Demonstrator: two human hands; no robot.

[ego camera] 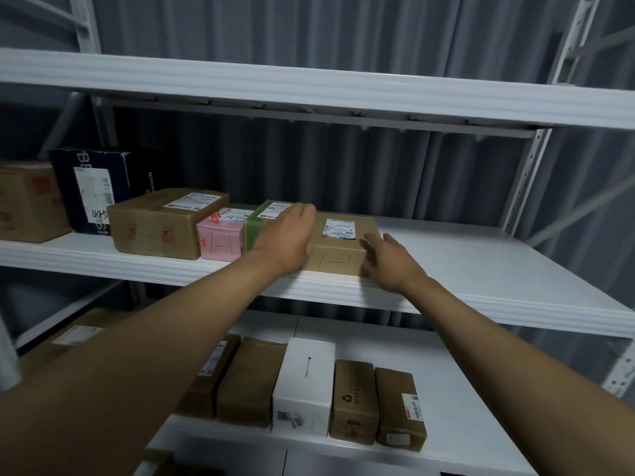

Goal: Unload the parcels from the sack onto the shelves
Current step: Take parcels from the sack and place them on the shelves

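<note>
A flat brown parcel (340, 247) with a white label lies at the front of the middle shelf (481, 269). My left hand (285, 235) lies over its left end and the green-taped parcel (264, 218) beside it, fingers fairly straight. At the brown parcel's right front corner my right hand (391, 261) touches it with relaxed, spread fingers. The sack is out of view.
Left of the green-taped parcel stand a pink box (220, 237), a larger brown carton (161, 223), a dark blue box (92, 187) and another carton (27, 201). The lower shelf (464, 389) carries a row of brown parcels and a white box (305, 386). A shelf beam (309, 87) runs overhead.
</note>
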